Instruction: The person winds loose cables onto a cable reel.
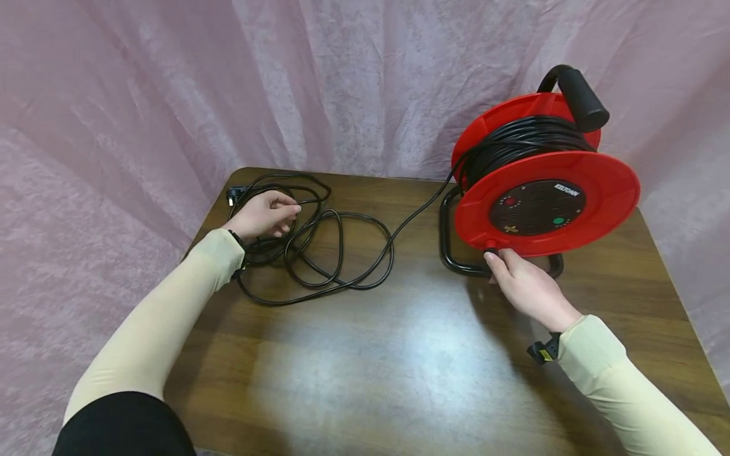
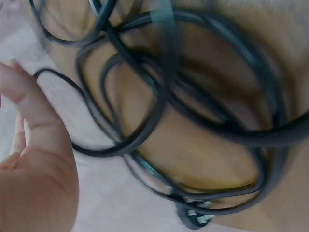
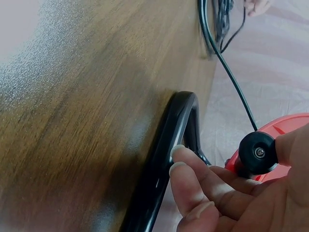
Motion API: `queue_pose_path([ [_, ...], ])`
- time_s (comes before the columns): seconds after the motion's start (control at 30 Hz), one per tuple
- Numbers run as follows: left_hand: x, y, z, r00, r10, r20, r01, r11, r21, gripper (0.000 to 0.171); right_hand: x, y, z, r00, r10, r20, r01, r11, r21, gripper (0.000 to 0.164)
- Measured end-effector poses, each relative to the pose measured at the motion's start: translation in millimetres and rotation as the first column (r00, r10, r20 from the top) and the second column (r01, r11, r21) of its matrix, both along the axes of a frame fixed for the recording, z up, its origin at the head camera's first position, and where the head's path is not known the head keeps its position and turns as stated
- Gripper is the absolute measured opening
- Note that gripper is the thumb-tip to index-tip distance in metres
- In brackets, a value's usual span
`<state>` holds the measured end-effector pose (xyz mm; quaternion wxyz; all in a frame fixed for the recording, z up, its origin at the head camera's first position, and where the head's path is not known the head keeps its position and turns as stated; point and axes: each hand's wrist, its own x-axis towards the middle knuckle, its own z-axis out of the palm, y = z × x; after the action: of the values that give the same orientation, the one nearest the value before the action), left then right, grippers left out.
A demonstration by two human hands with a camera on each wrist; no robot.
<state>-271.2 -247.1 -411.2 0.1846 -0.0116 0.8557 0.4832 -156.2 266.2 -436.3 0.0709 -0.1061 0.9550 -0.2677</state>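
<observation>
On the right stands a red cable reel (image 1: pixel 613 190) with black cable wound on its drum. At its lower rim my right hand (image 1: pixel 527 285) grips the small black winding knob (image 3: pixel 256 152), thumb against it and the other fingers loosely bent. My left hand (image 1: pixel 263 215) is over the loose black cable (image 1: pixel 365 283) at the left, fingers and thumb bent round a strand. In the left wrist view, strands of this cable run behind the thumb (image 2: pixel 41 121). A black plug (image 1: pixel 236 192) lies beside the loops near the far left corner.
The reel stands on a black tubular frame (image 1: pixel 446 234) with a black carrying handle (image 1: pixel 583 98) on top. One cable strand (image 1: pixel 419 211) slopes from the drum down to the loops on the wooden table (image 1: pixel 365 354). Pink curtain (image 1: pixel 353 82) hangs behind.
</observation>
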Motion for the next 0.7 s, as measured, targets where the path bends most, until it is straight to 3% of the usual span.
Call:
queue_pose_path([
  [0.13, 6.6, 10, 19.7, 1.0, -0.021, 0.001, 0.02, 1.0, 0.012, 0.051, 0.3, 0, 0.3, 1.0, 0.001, 0.003, -0.001, 1.0, -0.002, 0.046],
  [0.27, 14.5, 16, 45.7, 1.0, 0.012, 0.022, -0.015, 0.992, 0.126, 0.052, 0.4, -1, 0.1, 1.0, 0.003, 0.007, -0.003, 1.0, 0.0, 0.046],
  [0.33, 19.3, 18, 59.0, 0.999, 0.013, -0.04, -0.007, 0.989, 0.144, 0.053, 0.3, -1, -0.1, 1.0, 0.006, 0.006, -0.006, 1.0, 0.0, 0.046],
  [0.4, 24.1, 21, 71.6, 0.986, -0.013, -0.163, 0.026, 0.996, 0.082, 0.055, 0.1, -1, -0.3, 1.0, 0.01, 0.0, -0.01, 1.0, 0.0, 0.046],
  [0.47, 27.6, 23, 83.1, 0.95, -0.066, -0.305, 0.05, 0.997, -0.059, 0.06, 0.0, -1, -0.3, 1.0, 0.011, -0.003, -0.011, 1.0, 0.001, 0.047],
  [0.53, 28.7, 24, 92.7, 0.897, -0.13, -0.423, 0.044, 0.978, -0.206, 0.067, 0.0, 0, -0.2, 1.0, 0.011, -0.004, -0.011, 1.0, -0.001, 0.047],
  [0.6, 26.2, 26, 99.2, 0.851, -0.197, -0.486, 0.026, 0.941, -0.336, 0.072, 0.0, 0, -0.1, 1.0, 0.011, -0.001, -0.011, 1.0, -0.002, 0.047],
  [0.7, 16.3, 27, 100.8, 0.807, -0.3, -0.508, 0.016, 0.872, -0.49, 0.077, 0.0, 1, -0.1, 1.0, 0.011, 0.005, -0.011, 1.0, -0.003, 0.047],
])
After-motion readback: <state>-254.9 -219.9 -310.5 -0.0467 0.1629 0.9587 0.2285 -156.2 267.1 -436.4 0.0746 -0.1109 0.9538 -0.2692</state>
